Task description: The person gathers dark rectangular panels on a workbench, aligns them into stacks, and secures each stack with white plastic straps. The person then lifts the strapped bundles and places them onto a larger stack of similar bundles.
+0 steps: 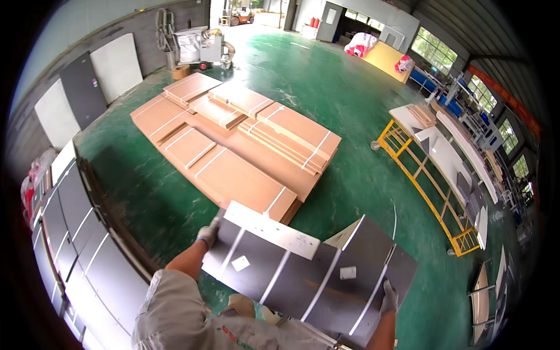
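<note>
My left arm reaches out to the far left, a bit bent, and my left hand [208, 233] has hold of the left end of a bundle of dark boards [303, 274], up by its far corner. My right arm comes in from the near edge on the right, and my right hand [389, 297] grips the right end. Both hands wear grey gloves.

The bundle is between my two hands, in front of my grey shirt [175, 315]. It sits a little slanted, with its left end farther away than its right end. White straps [321, 286] go across it, and a white board [271, 228] lies along its far left edge.

Past the bundle, a big pile of brown boards [233, 169] is on the green floor [356, 186]. The bundle hides the near tip of that pile, and I can't tell if the two touch.

The fingers under the boards are hidden, so I can't see how far they curl. My right forearm is cut off by the near edge. The bundle's near edge is hard to make out by my shirt.
</note>
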